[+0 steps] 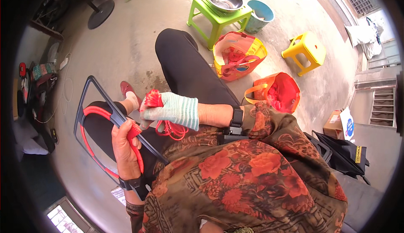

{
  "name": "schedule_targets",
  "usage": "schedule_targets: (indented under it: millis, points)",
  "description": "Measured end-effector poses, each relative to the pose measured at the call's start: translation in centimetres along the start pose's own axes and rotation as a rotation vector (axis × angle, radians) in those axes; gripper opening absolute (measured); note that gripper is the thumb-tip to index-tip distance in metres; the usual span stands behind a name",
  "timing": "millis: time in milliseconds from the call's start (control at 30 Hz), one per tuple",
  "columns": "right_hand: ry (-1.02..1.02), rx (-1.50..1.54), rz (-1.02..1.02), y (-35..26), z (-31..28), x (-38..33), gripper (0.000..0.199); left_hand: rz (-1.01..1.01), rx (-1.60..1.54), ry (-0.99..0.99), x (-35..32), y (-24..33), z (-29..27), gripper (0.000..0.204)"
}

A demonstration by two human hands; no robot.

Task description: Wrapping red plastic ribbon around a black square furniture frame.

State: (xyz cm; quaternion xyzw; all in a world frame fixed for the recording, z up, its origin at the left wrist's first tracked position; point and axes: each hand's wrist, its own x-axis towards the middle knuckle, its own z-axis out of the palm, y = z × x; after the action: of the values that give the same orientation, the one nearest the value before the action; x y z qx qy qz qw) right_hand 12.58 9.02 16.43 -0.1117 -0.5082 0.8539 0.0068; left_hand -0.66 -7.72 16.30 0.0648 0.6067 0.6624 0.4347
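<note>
A dark blue frame (108, 99) with straight bars and a curved bar rests across my left thigh. Red cord is wound tightly round much of its curved part, with a thick wrapped stretch (98, 108). My bare left hand (125, 142) is closed round the wrapped bar, thumb on top. In a white and pale-green striped knit glove, my right hand (172, 109) grips a bundle of red cord (153, 99) just right of the frame. Loose loops of the same cord (173, 130) hang below the glove, over my lap. The gloved fingertips are partly hidden.
Beyond my right knee stand a green stool (219, 20) bearing a metal bowl (226, 0), and a blue bucket (259, 16). Two bags, one yellow-red (221, 64) and one orange (263, 86), hold red material. A yellow stool (309, 50) is farther right. A white cable (64, 86) lies left.
</note>
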Motion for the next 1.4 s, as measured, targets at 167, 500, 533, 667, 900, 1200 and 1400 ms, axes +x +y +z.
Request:
schedule_targets:
  millis: [167, 500, 533, 667, 900, 1200, 1400]
  points:
    - [-0.045, -0.236, 0.176, -0.8, -0.1, 0.1, 0.023, -0.032, 0.027, 0.095, 0.7, -1.6, -0.3, 0.017]
    - [0.243, 0.184, -0.072, 0.5, -3.9, -2.7, 0.024, 0.104, -0.381, 0.093, -1.1, -3.8, 0.5, 0.021]
    - [0.251, 0.213, -0.041, 0.0, -3.6, -3.1, 0.029, 0.119, -0.377, 0.073, -1.4, -4.0, 0.7, 0.022]
    - [0.379, 0.064, -0.019, -1.1, -6.5, -5.4, 0.046, 0.077, -0.319, 0.031, -1.7, -3.8, 0.5, 0.02]
    - [0.707, 0.839, -0.546, -0.3, -29.1, -15.5, 0.04, 0.052, -0.295, -0.086, 1.4, -4.3, -0.4, 0.018]
    - [0.552, 0.223, -0.306, 0.2, -20.0, -9.4, 0.032, 0.093, -0.281, -0.149, -0.4, -3.5, 2.8, 0.017]
    - [0.391, -0.577, 0.167, -3.1, -7.7, -5.2, 0.031, 0.084, -0.27, -0.153, 0.2, -3.4, 2.0, 0.018]
